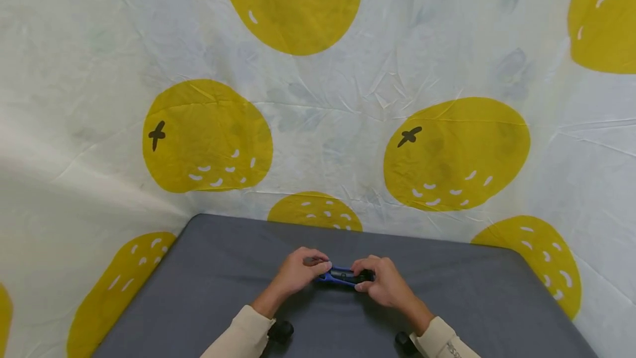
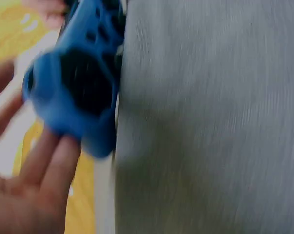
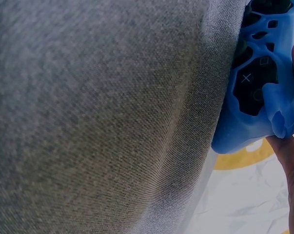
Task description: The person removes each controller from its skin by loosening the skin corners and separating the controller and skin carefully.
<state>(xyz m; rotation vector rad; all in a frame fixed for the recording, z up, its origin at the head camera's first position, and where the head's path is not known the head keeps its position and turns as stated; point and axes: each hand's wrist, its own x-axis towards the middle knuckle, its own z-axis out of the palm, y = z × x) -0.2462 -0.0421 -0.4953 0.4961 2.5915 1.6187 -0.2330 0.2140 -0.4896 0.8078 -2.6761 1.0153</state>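
A black game controller (image 1: 343, 275) in a blue silicone cover is held between both hands over the grey table. My left hand (image 1: 298, 270) grips its left end with thumb and fingers, and in the left wrist view the fingers lie against the blue cover (image 2: 51, 102), with some blur. At the other end my right hand (image 1: 385, 280) pinches the controller. The right wrist view shows the square and cross buttons through an opening in the cover, and a loose, folded flap (image 3: 278, 109) of blue silicone beside them. Fingertips show at that edge.
The grey cloth-covered table (image 1: 238, 258) lies under the hands. Behind it and at the sides hangs a white sheet (image 1: 328, 148) with large yellow fruit prints. A small black device (image 1: 281, 331) sits by the left cuff, another (image 1: 404, 342) by the right.
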